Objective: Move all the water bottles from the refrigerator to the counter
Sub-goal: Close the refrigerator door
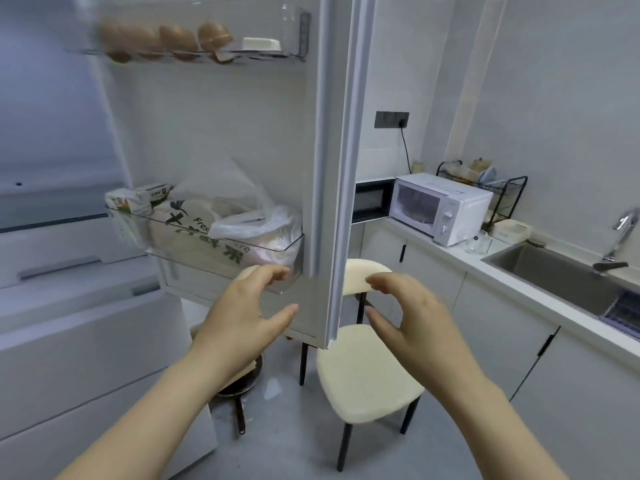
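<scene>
Left hand (242,306) and right hand (412,313) before the open refrigerator door (225,133)
Fingers loosely curved, grasping nothing, flanking the door's edge; cream chair (363,368) below; counter (519,285) to the right. Where the water bottles are cannot be told.

A small home kitchen: an open refrigerator door (332,168) (eggs (162,41) racked in its top shelf), a white microwave (440,207) on the counter (540,289), a steel sink (554,271) with faucet (621,233).
</scene>
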Motion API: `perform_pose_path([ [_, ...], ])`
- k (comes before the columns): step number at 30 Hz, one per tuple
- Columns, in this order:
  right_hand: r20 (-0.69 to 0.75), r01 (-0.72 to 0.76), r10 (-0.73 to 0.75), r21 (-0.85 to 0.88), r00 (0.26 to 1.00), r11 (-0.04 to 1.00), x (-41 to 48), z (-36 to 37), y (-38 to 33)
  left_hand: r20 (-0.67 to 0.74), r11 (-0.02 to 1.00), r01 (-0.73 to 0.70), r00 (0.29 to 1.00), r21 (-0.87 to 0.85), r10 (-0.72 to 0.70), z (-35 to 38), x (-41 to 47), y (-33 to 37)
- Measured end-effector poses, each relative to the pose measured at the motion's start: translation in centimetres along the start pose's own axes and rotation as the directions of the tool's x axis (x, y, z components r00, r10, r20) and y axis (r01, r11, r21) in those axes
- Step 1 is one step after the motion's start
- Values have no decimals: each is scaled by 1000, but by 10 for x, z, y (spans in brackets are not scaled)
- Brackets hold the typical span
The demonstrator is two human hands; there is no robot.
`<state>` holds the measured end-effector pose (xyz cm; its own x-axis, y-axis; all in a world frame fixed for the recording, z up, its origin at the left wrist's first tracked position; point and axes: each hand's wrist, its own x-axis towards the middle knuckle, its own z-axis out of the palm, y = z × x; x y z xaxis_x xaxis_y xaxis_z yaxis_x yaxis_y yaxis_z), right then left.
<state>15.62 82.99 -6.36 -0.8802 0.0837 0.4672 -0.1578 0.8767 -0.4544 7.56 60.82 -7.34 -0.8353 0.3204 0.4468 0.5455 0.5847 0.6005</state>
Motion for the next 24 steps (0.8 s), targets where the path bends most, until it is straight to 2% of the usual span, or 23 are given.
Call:
perform_pose_path([
  [10,0,88,-88,36,996,995,36,12,13,-39,958,-27,998,284,39,2,41,-1],
  [24,-10,112,-112,-35,994,993,44,5,14,-59,935,-29,997,353,54,0,21,-11],
])
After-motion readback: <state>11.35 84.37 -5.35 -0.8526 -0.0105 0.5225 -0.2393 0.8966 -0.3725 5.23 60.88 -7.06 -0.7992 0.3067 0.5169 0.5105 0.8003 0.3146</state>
